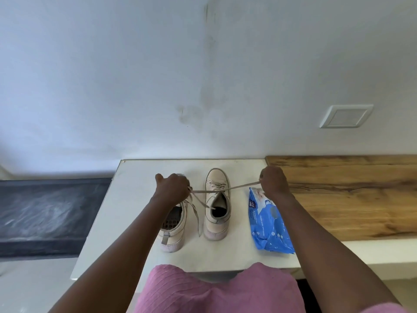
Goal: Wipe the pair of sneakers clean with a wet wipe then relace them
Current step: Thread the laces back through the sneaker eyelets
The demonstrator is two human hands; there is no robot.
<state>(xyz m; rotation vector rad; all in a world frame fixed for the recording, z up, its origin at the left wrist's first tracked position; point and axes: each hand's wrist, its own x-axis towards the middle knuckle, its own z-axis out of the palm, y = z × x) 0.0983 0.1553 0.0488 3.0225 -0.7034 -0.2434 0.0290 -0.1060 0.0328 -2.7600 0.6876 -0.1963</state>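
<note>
Outward, left hand [173, 185] and right hand [272, 180] each gripped the shoelace [243, 185], stretched from the sneaker [217, 176] toward nine and three o'clock.

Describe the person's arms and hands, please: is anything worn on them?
The left arm and right arm are bare along all that shows: no sleeves, no watch, no bracelet. The left hand and right hand have no gloves, and no rings can be seen. The person wears a pink ribbed garment.
</note>
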